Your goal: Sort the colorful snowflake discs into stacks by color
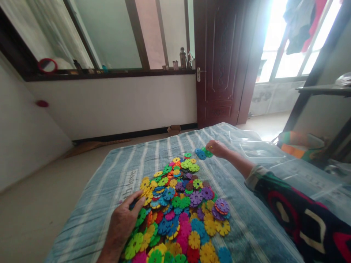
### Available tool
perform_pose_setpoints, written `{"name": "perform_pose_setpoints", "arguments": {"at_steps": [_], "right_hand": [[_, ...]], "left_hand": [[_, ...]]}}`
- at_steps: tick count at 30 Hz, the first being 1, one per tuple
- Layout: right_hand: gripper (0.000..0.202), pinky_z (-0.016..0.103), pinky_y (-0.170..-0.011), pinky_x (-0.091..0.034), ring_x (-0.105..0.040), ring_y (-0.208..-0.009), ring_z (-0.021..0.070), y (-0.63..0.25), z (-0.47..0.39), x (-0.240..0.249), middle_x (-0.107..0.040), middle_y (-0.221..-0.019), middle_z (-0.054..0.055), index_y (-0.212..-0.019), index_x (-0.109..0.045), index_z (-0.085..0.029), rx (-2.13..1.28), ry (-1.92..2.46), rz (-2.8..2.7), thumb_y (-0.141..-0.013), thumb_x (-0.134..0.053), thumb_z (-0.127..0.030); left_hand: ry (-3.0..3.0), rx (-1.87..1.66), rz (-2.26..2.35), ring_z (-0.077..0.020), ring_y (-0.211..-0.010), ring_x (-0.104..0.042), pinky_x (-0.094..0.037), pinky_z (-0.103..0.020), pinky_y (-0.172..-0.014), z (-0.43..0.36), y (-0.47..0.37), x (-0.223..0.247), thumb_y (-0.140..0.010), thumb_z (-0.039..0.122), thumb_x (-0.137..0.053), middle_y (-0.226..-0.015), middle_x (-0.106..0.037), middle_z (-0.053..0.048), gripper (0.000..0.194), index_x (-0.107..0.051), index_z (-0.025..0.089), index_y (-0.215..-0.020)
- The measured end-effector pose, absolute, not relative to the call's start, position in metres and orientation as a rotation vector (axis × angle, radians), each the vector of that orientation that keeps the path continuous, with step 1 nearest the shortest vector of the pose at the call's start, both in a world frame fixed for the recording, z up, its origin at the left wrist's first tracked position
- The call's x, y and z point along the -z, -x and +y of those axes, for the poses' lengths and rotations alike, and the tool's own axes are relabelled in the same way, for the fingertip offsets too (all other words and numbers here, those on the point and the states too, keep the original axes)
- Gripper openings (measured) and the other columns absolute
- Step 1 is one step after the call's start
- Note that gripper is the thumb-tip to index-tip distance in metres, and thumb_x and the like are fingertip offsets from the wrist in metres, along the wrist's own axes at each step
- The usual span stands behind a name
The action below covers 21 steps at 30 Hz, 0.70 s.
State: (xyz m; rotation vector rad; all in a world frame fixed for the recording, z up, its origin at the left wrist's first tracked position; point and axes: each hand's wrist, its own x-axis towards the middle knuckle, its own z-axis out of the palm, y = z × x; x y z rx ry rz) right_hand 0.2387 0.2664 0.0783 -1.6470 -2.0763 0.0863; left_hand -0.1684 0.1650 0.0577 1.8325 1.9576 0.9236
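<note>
Left hand: thumb and index are bowing apart, their tips meeting at 1 yellow disc; whether they are gripping it, I cannot tell.
Right hand: fingers are bunching together beside a green disc, a yellow sliver showing at the tips; what they are gripping, I cannot tell.
Blue discs: are lying just beside the green disc.
Pile: many-coloured discs are spreading between the arms.
Striped cloth: is lying under the pile.
Clear tub: is sitting beyond the right forearm.
Door: is standing behind.
</note>
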Motion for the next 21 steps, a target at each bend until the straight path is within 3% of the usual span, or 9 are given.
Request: {"name": "perform_pose_setpoints", "arguments": {"at_steps": [11, 21], "right_hand": [[0.022, 0.023, -0.061, -0.03, -0.051, -0.07, 0.0127, -0.253, 0.273, -0.057, -0.06, -0.075, 0.004, -0.067, -0.068, -0.015, -0.127, 1.676, -2.113, -0.08, -0.05, -0.018], [0.02, 0.023, -0.062, -0.032, -0.054, -0.072, 0.0136, -0.252, 0.278, -0.057, -0.063, -0.077, 0.004, -0.074, -0.071, -0.016, -0.135, 1.726, -2.056, -0.08, -0.052, -0.018]], "left_hand": [[-1.847, -0.944, 1.992, -0.0288, -0.109, -0.062, -0.046, -0.038, -0.1, 0.169, 0.174, -0.051, -0.062, 0.057, -0.052, -0.109, -0.071, -0.004, 0.055, -0.072, 0.022, -0.1], [-1.876, -0.948, 1.985, -0.0288, -0.106, -0.064, -0.047, -0.039, -0.098, 0.17, 0.176, -0.049, -0.064, 0.056, -0.052, -0.106, -0.072, -0.003, 0.051, -0.072, 0.024, -0.099]]}}
